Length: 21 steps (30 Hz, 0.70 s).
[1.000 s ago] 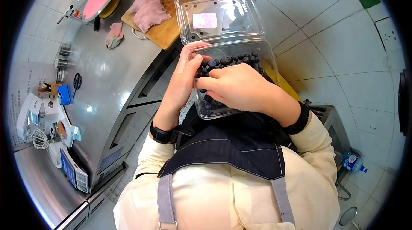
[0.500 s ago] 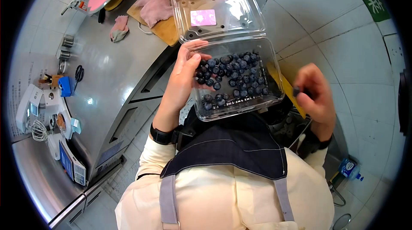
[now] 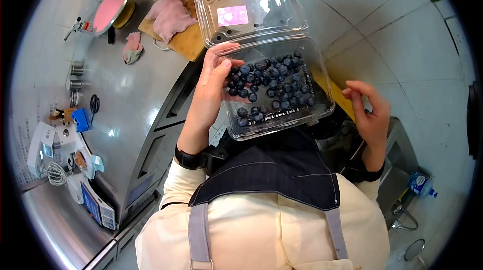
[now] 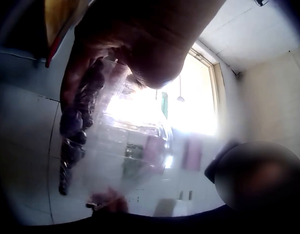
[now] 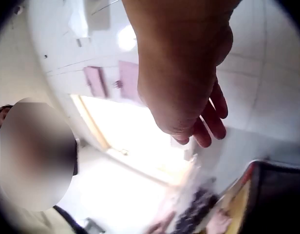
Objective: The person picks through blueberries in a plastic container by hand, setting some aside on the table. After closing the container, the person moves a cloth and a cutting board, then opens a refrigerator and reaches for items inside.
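Round dark-blue blueberries (image 3: 275, 80) needed their clear plastic box (image 3: 289, 125) level; the left hand (image 3: 214, 76) gripped its nine-o'clock wall, the right hand (image 3: 371, 114) hung relaxed, empty, at three o'clock.

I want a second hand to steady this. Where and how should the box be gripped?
Probably take the box by its right wall, coming from the right: the left hand holds the opposite side, and the lid is open at the far edge. Cupping outside, thumb over the rim, should avoid the blueberries.
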Tool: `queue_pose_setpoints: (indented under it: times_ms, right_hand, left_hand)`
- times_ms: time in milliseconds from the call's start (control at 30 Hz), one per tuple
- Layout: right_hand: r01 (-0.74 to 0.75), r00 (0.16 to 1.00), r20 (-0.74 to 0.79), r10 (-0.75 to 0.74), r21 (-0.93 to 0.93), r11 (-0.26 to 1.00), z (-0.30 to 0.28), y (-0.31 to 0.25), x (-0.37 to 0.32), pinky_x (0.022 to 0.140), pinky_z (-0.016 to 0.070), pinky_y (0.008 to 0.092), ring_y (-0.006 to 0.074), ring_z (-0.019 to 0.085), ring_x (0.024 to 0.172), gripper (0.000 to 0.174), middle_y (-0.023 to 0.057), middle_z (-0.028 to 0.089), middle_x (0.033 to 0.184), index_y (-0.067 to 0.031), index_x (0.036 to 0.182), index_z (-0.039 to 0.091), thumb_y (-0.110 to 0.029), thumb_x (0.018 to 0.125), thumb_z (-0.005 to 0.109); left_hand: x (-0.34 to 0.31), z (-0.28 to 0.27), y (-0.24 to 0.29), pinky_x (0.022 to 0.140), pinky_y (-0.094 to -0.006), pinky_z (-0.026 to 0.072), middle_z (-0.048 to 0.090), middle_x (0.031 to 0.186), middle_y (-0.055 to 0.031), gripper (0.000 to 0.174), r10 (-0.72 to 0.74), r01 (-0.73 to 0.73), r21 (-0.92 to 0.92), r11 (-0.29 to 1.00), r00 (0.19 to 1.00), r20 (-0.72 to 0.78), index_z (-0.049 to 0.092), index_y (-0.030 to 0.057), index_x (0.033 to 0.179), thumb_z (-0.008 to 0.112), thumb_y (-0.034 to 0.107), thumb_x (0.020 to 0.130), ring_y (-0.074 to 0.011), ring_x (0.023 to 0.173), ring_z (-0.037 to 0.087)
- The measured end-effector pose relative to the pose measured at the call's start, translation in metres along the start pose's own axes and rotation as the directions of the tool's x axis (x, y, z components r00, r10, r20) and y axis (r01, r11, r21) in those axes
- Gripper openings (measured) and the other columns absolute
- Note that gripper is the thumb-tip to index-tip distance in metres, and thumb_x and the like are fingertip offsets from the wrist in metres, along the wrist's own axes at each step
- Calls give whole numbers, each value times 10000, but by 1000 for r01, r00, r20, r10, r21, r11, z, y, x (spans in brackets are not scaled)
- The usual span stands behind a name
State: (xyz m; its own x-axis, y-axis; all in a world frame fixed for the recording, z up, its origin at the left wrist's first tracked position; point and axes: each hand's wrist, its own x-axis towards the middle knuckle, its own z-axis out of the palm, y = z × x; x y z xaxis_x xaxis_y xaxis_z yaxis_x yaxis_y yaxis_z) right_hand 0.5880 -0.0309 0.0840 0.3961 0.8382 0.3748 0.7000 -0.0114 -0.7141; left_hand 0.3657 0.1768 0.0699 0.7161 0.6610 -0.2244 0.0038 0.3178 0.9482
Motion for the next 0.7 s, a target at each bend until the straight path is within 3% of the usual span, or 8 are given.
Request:
queue_pose_setpoints:
  times_ms: [67, 100, 200, 267, 367, 500, 567, 700]
  right_hand:
    - [270, 950, 141, -277, 67, 960, 4, -35, 31, 685, 482, 302, 204, 606, 778, 265, 73, 641, 861, -67, 1006, 663, 16, 755, 683]
    - [413, 870, 240, -431, 125, 902, 15, -48, 46, 685, 481, 309, 206, 592, 794, 281, 61, 632, 877, -78, 997, 665, 8, 732, 703]
    - [554, 717, 407, -566, 159, 817, 71, -54, 58, 704, 482, 333, 229, 563, 811, 152, 41, 597, 840, -65, 807, 583, -117, 712, 690]
    - [553, 683, 475, -555, 160, 818, 87, -53, 65, 726, 484, 347, 232, 566, 833, 161, 47, 602, 841, -56, 788, 568, -114, 702, 691]
    - [523, 603, 600, -526, 201, 828, 106, -50, 66, 772, 480, 360, 239, 567, 863, 151, 52, 594, 818, -62, 817, 588, -93, 705, 684]
    - [508, 599, 520, -609, 342, 791, 107, -49, 70, 789, 474, 369, 243, 566, 865, 138, 58, 593, 823, -75, 848, 605, -98, 730, 673]
    - [226, 646, 646, -407, 347, 910, 93, -59, 78, 801, 469, 370, 248, 566, 870, 132, 61, 588, 828, -83, 866, 615, -107, 747, 669]
    - [406, 549, 677, -490, 296, 865, 103, -54, 76, 797, 476, 363, 254, 573, 882, 138, 68, 601, 833, -74, 824, 646, -152, 729, 706]
  left_hand:
    - [3, 5, 0, 620, -340, 570, 473, 1112, -118, 393, -7, 8, -6, 1000, 1000, 29, 399, 163, 1323, 421, 295, 954, -196, 850, 604]
    - [4, 8, 0, 620, -340, 570, 473, 1112, -118, 393, -6, 7, -2, 1000, 999, 44, 399, 163, 1323, 421, 295, 954, -196, 850, 604]
    - [7, 9, -7, 601, -221, 470, 506, 1075, -87, 389, 52, -59, 89, 994, 996, 76, 422, 151, 1313, 423, 287, 949, -102, 839, 530]
    - [9, 5, -13, 816, -262, 453, 476, 1262, -91, 432, 74, -80, 94, 992, 995, 65, 414, 78, 1300, 453, 287, 924, -152, 1046, 505]
    - [3, 3, -11, 791, -248, 460, 451, 1307, -77, 423, 37, -38, 78, 996, 999, 13, 411, 59, 1298, 449, 258, 926, -166, 1077, 489]
    - [-3, -4, -19, 775, -234, 463, 452, 1302, -79, 418, 66, -63, 86, 994, 997, -34, 411, 61, 1298, 444, 250, 927, -163, 1084, 484]
    - [-4, -8, -22, 742, -218, 459, 454, 1302, -74, 412, 98, -93, 79, 993, 994, -54, 414, 74, 1299, 438, 253, 929, -153, 1065, 495]
    - [-8, -8, -12, 740, -223, 464, 466, 1262, -95, 413, -55, 56, 18, 998, 997, -45, 411, 74, 1304, 435, 248, 930, -148, 1046, 501]
